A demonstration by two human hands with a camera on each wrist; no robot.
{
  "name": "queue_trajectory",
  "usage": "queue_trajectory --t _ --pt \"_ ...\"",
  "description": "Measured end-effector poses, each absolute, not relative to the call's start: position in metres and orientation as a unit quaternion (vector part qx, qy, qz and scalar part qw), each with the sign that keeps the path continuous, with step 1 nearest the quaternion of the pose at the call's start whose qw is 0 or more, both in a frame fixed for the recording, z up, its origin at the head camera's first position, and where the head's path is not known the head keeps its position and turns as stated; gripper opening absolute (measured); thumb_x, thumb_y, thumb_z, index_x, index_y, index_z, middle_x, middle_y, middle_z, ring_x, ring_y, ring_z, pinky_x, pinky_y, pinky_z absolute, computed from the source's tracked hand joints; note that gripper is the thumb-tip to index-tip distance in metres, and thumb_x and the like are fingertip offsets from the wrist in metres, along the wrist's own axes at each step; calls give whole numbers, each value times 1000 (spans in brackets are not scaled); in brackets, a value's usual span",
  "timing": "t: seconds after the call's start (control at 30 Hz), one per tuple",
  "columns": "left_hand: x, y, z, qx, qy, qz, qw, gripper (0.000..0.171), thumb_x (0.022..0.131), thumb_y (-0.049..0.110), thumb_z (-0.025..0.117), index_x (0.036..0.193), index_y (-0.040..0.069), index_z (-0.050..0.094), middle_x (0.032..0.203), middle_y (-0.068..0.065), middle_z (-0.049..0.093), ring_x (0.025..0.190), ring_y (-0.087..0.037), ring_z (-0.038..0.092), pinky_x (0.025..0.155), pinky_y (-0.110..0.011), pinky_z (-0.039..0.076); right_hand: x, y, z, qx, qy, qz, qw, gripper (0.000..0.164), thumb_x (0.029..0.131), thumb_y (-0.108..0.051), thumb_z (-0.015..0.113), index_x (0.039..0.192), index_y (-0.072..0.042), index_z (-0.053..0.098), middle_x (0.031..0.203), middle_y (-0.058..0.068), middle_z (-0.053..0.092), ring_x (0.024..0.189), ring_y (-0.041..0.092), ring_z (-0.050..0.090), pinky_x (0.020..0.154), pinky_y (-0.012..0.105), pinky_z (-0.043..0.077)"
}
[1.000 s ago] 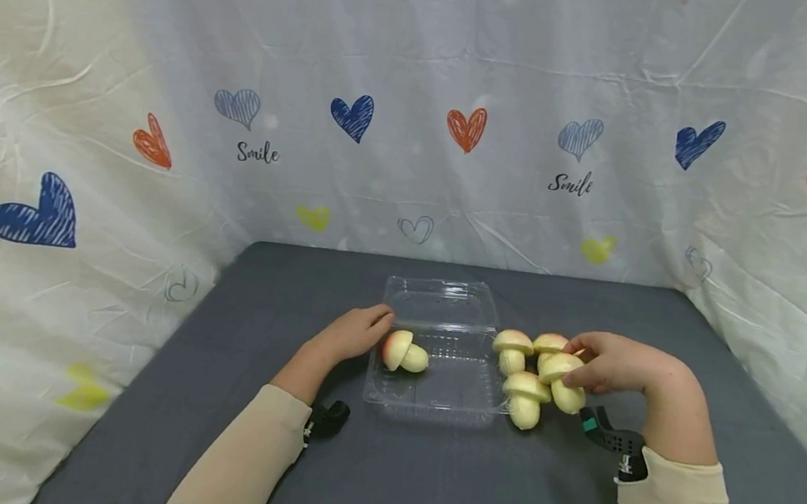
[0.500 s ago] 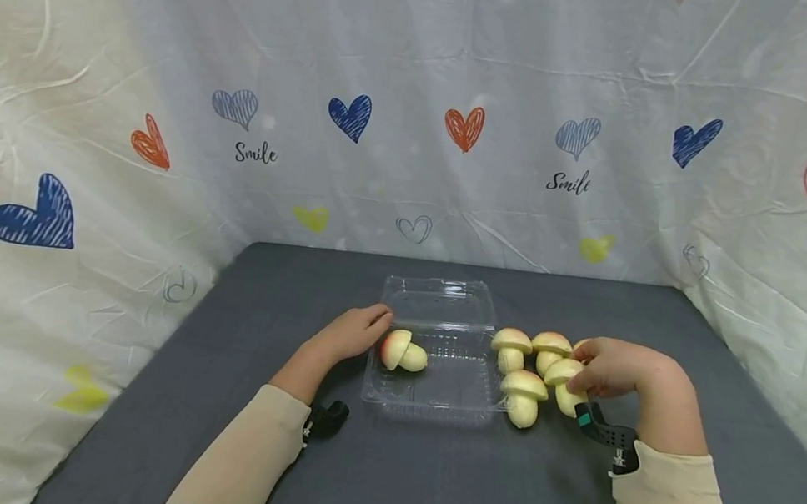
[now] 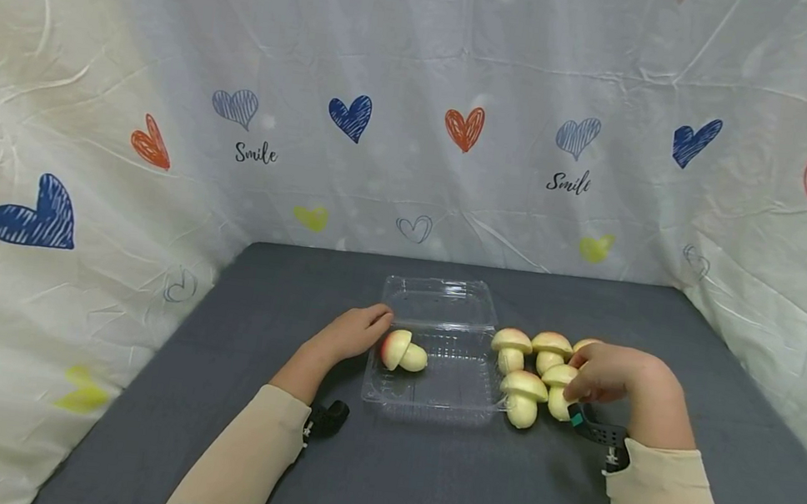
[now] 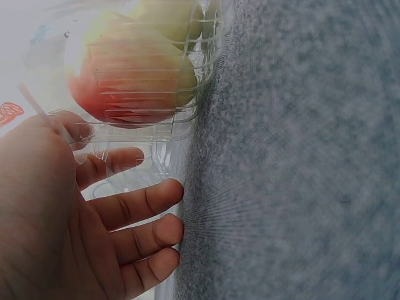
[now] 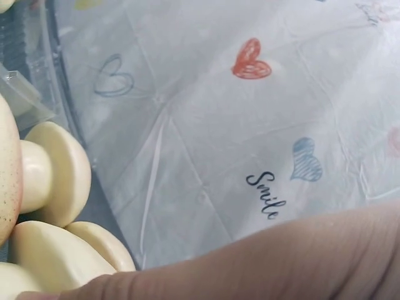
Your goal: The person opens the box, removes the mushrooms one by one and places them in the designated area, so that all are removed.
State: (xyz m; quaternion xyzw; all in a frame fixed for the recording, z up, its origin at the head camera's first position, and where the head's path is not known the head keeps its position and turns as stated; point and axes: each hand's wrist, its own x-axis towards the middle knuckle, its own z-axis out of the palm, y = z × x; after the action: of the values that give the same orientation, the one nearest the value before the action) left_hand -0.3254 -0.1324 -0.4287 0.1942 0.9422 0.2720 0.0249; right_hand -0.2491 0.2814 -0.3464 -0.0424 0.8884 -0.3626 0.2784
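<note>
Near the table's middle a clear plastic clamshell box lies with its lid folded back. Inside its left end rests one pale toy mushroom with a reddish cap. My left hand pinches the box's left rim; the left wrist view shows the thumb behind the plastic and the other fingers outside. Right of the box is a cluster of several similar mushrooms. At its right side my right hand grips a toy mushroom by thumb and fingertips, partly covering it. Another mushroom peeks out behind that hand.
A dark grey cloth covers the table. Behind it and along both sides hangs a white curtain printed with hearts and lettering. The nearest mushrooms overlap the box's right edge in the head view.
My right hand has moved slightly toward me and left, lowering the mushroom. The mushroom behind that hand now shows more. The left hand stays at the box.
</note>
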Motion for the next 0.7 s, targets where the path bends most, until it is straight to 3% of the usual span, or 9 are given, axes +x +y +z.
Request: queue_trajectory --t 0.1,0.37,0.7 --pt "-325 -133 -429 195 943 270 26 46 113 38 38 146 11 55 136 -11 63 123 -31 60 102 -51 48 -249 279 -348 -41 893 -354 277 38 85 -3 75 113 9 52 76 5 52 62 16 46 62 30 41" --pt "-325 -133 -429 189 942 275 32 50 113 40 38 150 10 52 142 -12 59 131 -31 56 106 -51 45 -251 275 -350 -40 910 -308 275 45 86 -7 78 121 10 54 78 6 56 61 17 49 60 30 40" --pt "-325 -133 -428 195 943 270 27 46 113 40 37 144 13 57 131 -9 64 117 -28 62 98 -50 49 -252 271 -351 -23 923 -286 256 47 83 -10 81 120 5 56 79 7 59 62 19 53 59 31 43"
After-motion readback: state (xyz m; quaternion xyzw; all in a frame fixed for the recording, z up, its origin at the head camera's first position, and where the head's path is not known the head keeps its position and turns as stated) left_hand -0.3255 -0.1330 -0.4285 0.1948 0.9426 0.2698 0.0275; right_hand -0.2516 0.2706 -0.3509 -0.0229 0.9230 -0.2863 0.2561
